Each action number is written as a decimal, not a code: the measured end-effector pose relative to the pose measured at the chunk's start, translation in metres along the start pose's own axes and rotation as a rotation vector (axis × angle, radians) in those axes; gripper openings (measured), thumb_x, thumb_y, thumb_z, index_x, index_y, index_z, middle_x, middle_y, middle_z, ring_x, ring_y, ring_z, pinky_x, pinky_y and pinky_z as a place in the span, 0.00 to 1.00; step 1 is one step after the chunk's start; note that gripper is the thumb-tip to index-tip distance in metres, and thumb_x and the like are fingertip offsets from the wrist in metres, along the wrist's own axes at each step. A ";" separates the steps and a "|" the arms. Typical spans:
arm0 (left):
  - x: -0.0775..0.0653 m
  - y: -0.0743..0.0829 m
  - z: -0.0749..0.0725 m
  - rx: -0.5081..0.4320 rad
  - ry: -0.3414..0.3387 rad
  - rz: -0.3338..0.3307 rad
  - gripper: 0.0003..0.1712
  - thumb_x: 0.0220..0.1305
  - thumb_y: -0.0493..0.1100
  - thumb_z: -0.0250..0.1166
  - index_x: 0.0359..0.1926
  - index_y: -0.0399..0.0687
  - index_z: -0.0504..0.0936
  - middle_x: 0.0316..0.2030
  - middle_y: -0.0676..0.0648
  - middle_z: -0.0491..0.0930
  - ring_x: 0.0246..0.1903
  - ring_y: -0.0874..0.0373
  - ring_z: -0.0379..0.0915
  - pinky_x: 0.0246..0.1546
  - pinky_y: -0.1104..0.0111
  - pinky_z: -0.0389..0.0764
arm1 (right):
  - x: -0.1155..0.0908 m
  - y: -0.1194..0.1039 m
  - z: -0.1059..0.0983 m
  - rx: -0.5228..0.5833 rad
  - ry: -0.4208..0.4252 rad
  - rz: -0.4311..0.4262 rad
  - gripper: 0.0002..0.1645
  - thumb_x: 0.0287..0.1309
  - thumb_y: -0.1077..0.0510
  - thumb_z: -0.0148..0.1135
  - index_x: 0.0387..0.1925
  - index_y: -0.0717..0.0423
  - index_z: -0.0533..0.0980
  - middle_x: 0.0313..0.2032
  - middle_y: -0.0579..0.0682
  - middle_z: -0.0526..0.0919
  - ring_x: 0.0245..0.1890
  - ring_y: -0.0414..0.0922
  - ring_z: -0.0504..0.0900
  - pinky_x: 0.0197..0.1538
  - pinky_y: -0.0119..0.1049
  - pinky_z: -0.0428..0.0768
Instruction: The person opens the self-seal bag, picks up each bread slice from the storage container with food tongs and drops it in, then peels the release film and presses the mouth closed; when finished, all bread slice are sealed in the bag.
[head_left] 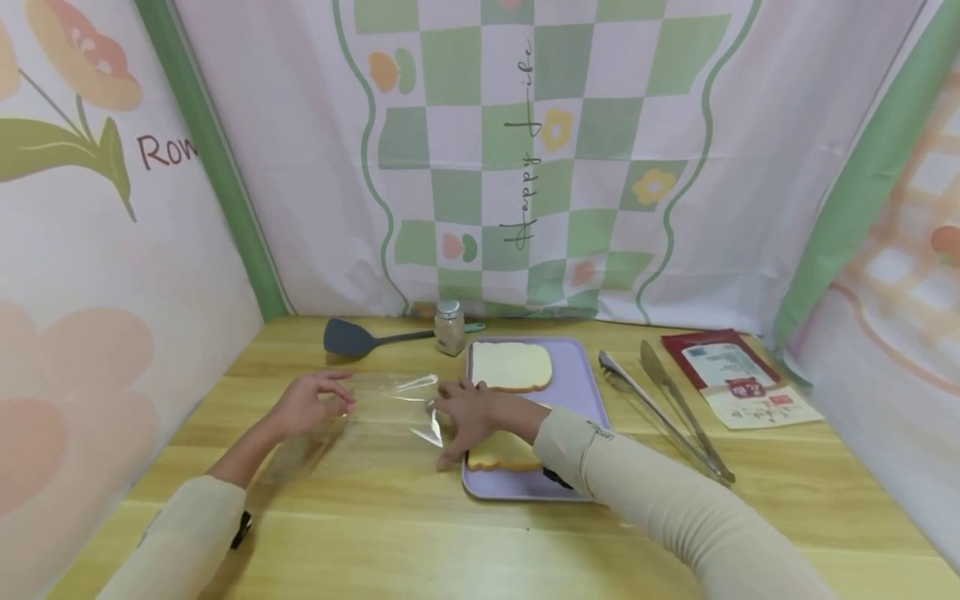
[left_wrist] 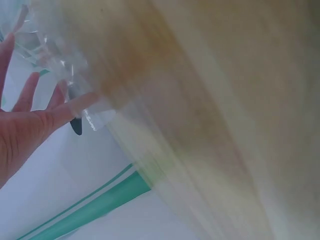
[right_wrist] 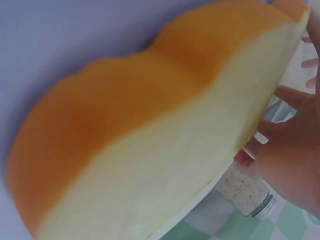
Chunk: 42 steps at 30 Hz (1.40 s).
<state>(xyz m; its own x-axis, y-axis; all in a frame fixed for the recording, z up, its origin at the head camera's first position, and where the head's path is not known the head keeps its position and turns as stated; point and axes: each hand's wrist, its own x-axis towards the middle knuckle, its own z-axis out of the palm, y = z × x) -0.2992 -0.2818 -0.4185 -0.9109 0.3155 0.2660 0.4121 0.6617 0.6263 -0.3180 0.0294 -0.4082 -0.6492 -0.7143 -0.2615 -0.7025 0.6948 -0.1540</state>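
Note:
Between the two hands stretches a clear, shiny plastic film [head_left: 386, 433]; whether it is a sheet or a bag I cannot tell. My left hand [head_left: 309, 406] is at its left side, fingers spread; in the left wrist view the crinkled plastic [left_wrist: 70, 75] lies against the fingertips. At the film's right edge is my right hand [head_left: 476, 417], fingers spread, the forearm reaching over a lilac tray [head_left: 581, 379]. Two bread slices lie on that tray: a far slice [head_left: 512, 365] and a near slice [head_left: 502, 454], partly hidden by the right arm.
Behind the film lie a dark spatula [head_left: 351, 337] and a glass jar with a metal lid [head_left: 450, 329]. Right of the tray are metal tongs [head_left: 652, 408], a long knife [head_left: 682, 404] and a red and white packet [head_left: 738, 379]. A printed curtain [head_left: 525, 183] hangs behind the table.

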 end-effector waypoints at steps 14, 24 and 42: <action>0.001 -0.001 0.000 -0.022 -0.021 -0.017 0.03 0.56 0.36 0.72 0.32 0.40 0.88 0.60 0.32 0.76 0.58 0.30 0.72 0.59 0.39 0.71 | -0.003 0.000 0.005 -0.017 -0.005 0.010 0.67 0.44 0.20 0.64 0.78 0.43 0.49 0.78 0.59 0.41 0.75 0.64 0.44 0.71 0.67 0.49; 0.000 0.001 0.001 -0.014 -0.011 -0.013 0.02 0.55 0.34 0.72 0.32 0.42 0.88 0.59 0.32 0.76 0.61 0.30 0.68 0.62 0.34 0.62 | -0.007 0.004 0.002 0.031 0.069 -0.037 0.55 0.47 0.25 0.67 0.74 0.41 0.62 0.74 0.55 0.57 0.71 0.62 0.54 0.65 0.63 0.60; 0.001 -0.006 0.002 -0.022 -0.011 0.020 0.04 0.54 0.34 0.74 0.31 0.39 0.87 0.56 0.31 0.78 0.59 0.31 0.70 0.62 0.37 0.65 | -0.068 0.022 -0.016 0.166 0.186 -0.091 0.45 0.56 0.44 0.71 0.71 0.51 0.65 0.71 0.58 0.64 0.66 0.61 0.64 0.57 0.65 0.67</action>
<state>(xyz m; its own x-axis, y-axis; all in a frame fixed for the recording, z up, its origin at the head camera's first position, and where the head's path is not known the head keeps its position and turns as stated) -0.3023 -0.2840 -0.4234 -0.9023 0.3357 0.2706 0.4292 0.6403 0.6370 -0.2942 0.0916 -0.3791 -0.6385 -0.7671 -0.0618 -0.7133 0.6201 -0.3268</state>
